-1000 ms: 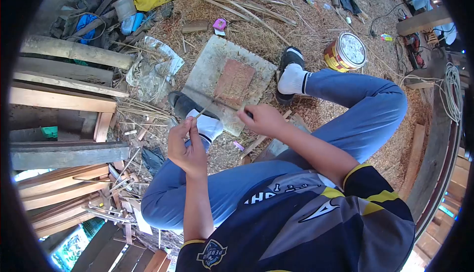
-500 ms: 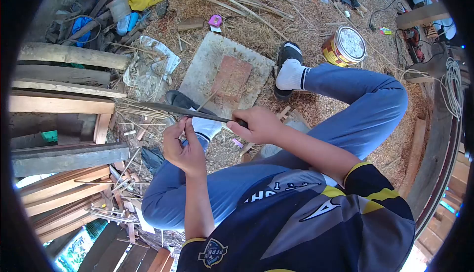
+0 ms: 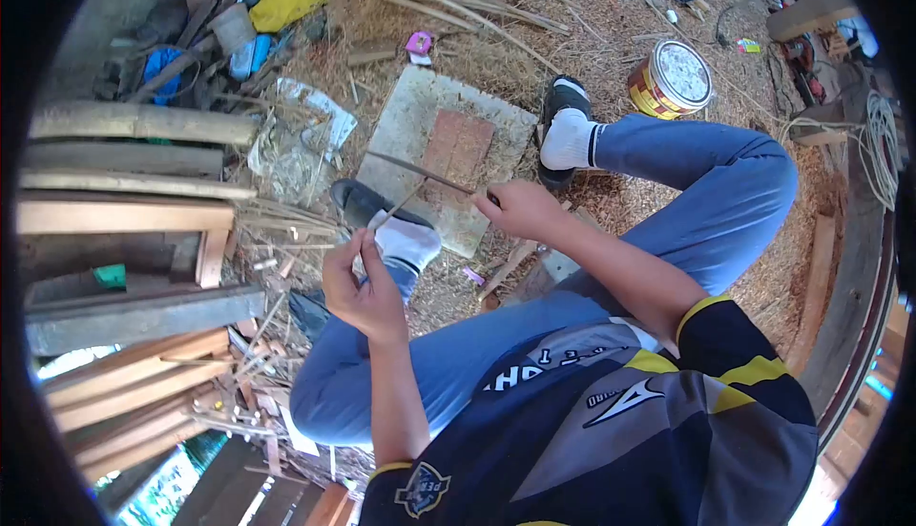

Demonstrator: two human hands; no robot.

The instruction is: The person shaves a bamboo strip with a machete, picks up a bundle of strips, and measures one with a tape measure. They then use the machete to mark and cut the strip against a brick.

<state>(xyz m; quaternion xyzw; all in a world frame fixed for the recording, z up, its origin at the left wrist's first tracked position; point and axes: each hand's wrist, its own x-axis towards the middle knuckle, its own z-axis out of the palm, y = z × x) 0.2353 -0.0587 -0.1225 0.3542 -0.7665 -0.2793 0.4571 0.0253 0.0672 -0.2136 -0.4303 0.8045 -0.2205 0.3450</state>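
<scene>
My right hand (image 3: 527, 211) is wrapped round the handle of a long, narrow-bladed knife (image 3: 420, 170). Its dark blade points left, over the stone slab (image 3: 386, 130) on the ground. Between the thumb and fingers of my left hand (image 3: 365, 287) is pinched a thin wooden stick (image 3: 399, 205). The stick slants up and right, and its far end comes close to the blade in this view. My left foot in a black slipper (image 3: 358, 203) is below the stick. A reddish flat piece (image 3: 463, 149) lies on the slab.
Wood shavings cover the ground. A paint bucket (image 3: 682, 70) stands beyond my right leg, and a pink tape measure (image 3: 418, 44) sits above the slab. Long strips (image 3: 477, 10) lie farther off. Stacked planks (image 3: 134, 216) line the left side; a coiled cord (image 3: 883, 149) hangs at right.
The knife has moved forward and right, from across the stick close to my left fingers to out over the slab. My left hand keeps its pinch on the stick, nearly in place.
</scene>
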